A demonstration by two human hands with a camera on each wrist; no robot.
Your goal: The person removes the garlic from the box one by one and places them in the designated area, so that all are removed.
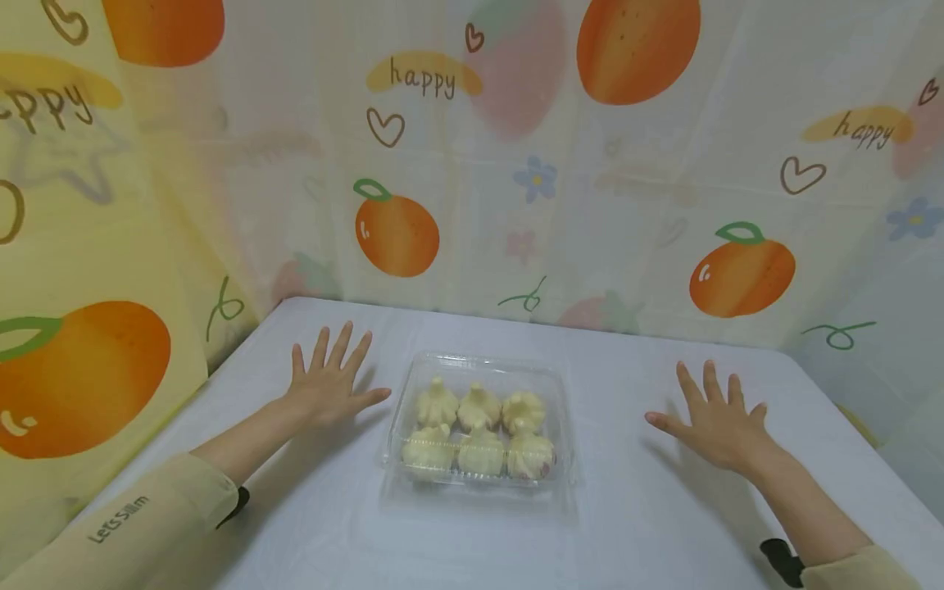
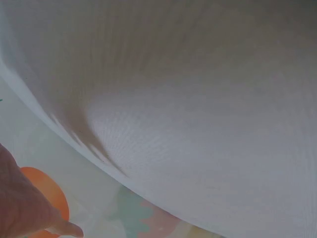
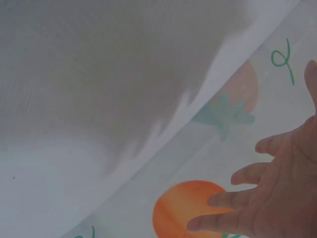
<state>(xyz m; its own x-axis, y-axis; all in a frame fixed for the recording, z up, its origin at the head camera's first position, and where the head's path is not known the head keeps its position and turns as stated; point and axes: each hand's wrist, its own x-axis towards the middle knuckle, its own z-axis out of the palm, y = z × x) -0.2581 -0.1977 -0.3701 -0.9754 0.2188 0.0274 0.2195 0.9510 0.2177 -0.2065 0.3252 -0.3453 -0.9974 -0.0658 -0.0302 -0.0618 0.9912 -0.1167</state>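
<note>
Across from me, a person's left hand (image 1: 324,393) and right hand (image 1: 719,428) hover with fingers spread wide, each grip empty, above a white surface (image 1: 472,541). Between them, nearer the left, a clear plastic box (image 1: 562,418) holds six pale garlic bulbs (image 1: 481,452) in two rows. Behind hangs a fruit-printed sheet (image 1: 472,213).

Pale cream, round bulbs (image 1: 481,453) are seen through a colourless, clear plastic box (image 1: 487,367), the front right one being tinged reddish. The cloth-covered tabletop (image 1: 472,545) is coloured white. The whitish fabric backdrop (image 1: 634,233) is printed with orange fruits (image 1: 397,238), blue flowers (image 1: 536,180), pink strawberries (image 1: 524,78) and brown "happy" lettering (image 1: 424,78) on yellow strokes. The beige left sleeve (image 1: 158,512) is marked with dark lettering (image 1: 118,519).
</note>
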